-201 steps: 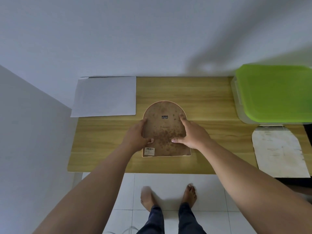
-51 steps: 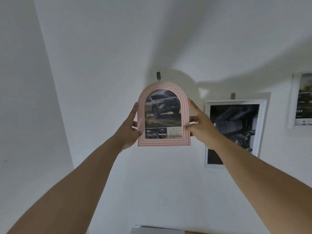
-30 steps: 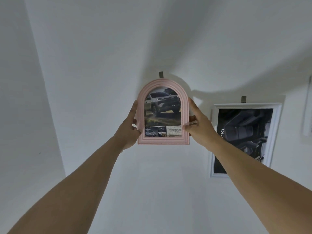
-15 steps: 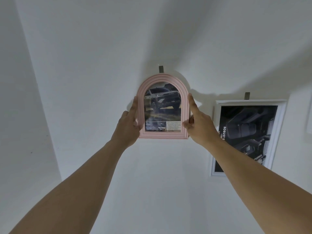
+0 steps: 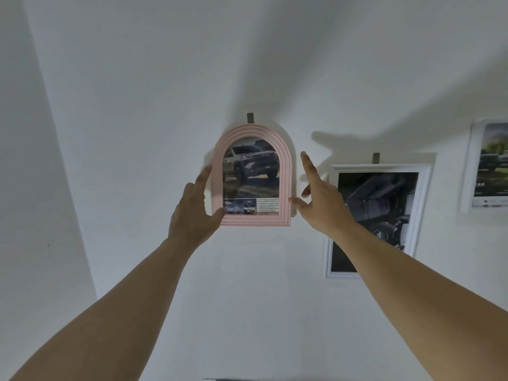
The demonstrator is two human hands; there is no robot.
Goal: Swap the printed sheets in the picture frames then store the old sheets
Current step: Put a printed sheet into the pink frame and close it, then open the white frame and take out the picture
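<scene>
Both arms are bare. Behind the left hand (image 5: pixel 192 213) the wrist and forearm run uncovered all the way back to the lower left corner of the view. Behind the right hand (image 5: pixel 321 204) the forearm is likewise uncovered back to the right edge. The hands themselves are bare too. Each forearm looks slim just behind its hand and broadens toward the camera

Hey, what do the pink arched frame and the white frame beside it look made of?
Pink arched frame: probably moulded plastic or painted wood, matte, judging by even colour and stepped ridges. White frame: likely painted wood or plastic, with profiled edges.
</scene>
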